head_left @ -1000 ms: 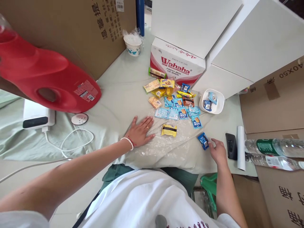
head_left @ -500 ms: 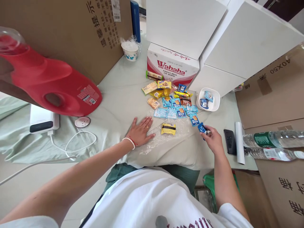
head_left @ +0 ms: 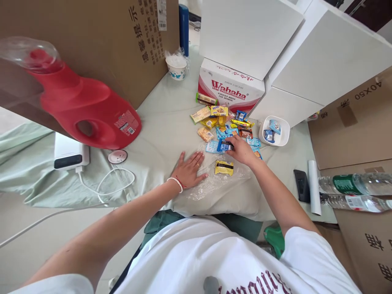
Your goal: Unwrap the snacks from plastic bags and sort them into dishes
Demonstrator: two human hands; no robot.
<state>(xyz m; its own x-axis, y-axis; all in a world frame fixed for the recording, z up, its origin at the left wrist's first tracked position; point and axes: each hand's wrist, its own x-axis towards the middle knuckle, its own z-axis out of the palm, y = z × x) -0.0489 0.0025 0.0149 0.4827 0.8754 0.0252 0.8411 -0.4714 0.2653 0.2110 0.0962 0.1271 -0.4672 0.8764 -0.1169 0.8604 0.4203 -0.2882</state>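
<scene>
My left hand [head_left: 190,170] lies flat with its fingers spread, at the left edge of a clear plastic wrapper [head_left: 203,188] on the cloth. In my right hand [head_left: 240,150] is a dark blue snack packet [head_left: 226,145], pinched by the fingers just over the light blue snack packets [head_left: 212,147]. Between the hands, a yellow snack packet [head_left: 224,168] with a dark band rests on the clear plastic. Behind them sits a pile of snacks, among them a yellow cookie packet [head_left: 219,110], a brown packet [head_left: 245,132] and a wrapped cracker [head_left: 205,134].
A white bowl [head_left: 286,135] holding blue packets stands at the right. At the back is a Wahaba-printed carton [head_left: 232,92]. A red jug [head_left: 104,110] and a white power bank [head_left: 69,151] are on the left; a phone [head_left: 301,185] and plastic bottles [head_left: 352,184] lie right.
My right hand has moved left with the dark blue packet, from the right end of the light blue packets to over the middle of them. My left hand stays flat in place.
</scene>
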